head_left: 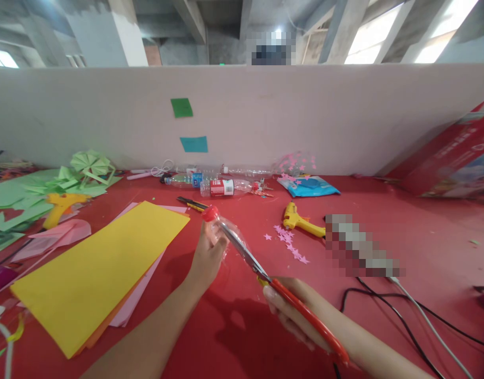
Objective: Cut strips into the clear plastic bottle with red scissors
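Near the middle, my left hand [209, 252] is wrapped round a clear plastic bottle piece [236, 231] with a red cap [210, 213]. My right hand [293, 305] grips long scissors [305, 310] by their red handles. The scissor blades point up and left, and their tips reach the clear plastic beside my left fingers. Whether the blades are cutting into the plastic cannot be made out. A yellow and black utility knife [192, 203] lies just behind the red cap.
Yellow paper [103, 273] lies left. Plastic bottles [221, 187] and a blue packet [308, 186] lie by the partition [242, 116]. A yellow glue gun [303, 223], pink stars [291, 245], a blurred power strip [362, 247] and cables [399, 310] are right. Green paper [24, 195] is far left.
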The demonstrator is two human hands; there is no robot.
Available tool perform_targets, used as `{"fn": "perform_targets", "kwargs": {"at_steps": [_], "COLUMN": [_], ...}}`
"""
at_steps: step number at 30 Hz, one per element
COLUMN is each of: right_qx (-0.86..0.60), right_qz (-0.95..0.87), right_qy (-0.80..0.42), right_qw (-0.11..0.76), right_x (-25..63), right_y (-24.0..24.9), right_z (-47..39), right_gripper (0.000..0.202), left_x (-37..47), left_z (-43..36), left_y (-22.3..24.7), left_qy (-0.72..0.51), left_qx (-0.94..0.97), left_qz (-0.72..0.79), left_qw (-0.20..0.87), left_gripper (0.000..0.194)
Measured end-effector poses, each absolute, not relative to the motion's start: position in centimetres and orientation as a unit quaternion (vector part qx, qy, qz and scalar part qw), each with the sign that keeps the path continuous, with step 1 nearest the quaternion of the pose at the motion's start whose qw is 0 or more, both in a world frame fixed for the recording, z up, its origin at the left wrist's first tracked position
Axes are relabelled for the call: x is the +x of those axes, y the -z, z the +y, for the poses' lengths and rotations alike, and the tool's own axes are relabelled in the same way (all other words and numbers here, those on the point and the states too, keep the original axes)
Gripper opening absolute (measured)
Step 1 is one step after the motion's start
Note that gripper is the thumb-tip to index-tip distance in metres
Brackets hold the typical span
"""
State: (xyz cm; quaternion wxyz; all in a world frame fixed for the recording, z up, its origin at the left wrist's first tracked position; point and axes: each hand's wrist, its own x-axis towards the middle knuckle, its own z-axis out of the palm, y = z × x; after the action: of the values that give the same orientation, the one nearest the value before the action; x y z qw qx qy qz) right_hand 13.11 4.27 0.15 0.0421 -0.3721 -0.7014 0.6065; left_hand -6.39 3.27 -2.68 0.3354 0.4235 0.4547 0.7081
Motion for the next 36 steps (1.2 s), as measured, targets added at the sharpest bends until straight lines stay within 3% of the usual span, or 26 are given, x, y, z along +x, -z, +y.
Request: {"fn": "perform_targets", "kwargs": {"at_steps": [16, 36], "right_qx": [-0.418, -0.370], "right_qz": [-0.698, -0.684], "right_qy": [-0.581, -0.627], "right_qw": [0.029, 0.034], "right_x": [12.6, 13.3], "right_y": [-0.4, 0.8], "right_z": [3.9, 4.7], "right_gripper": [0.053, 0.052], "left_x": [-6.5, -7.0], "left_z": [3.4, 3.8], "left_y": [2.5, 2.7], "left_qy": [-0.702, -0.676], "left_qx": [0.423, 0.456], "left_qz": [0.464, 0.472], "left_qw": [0.337, 0.335], "left_gripper": [0.019, 0.018]}}
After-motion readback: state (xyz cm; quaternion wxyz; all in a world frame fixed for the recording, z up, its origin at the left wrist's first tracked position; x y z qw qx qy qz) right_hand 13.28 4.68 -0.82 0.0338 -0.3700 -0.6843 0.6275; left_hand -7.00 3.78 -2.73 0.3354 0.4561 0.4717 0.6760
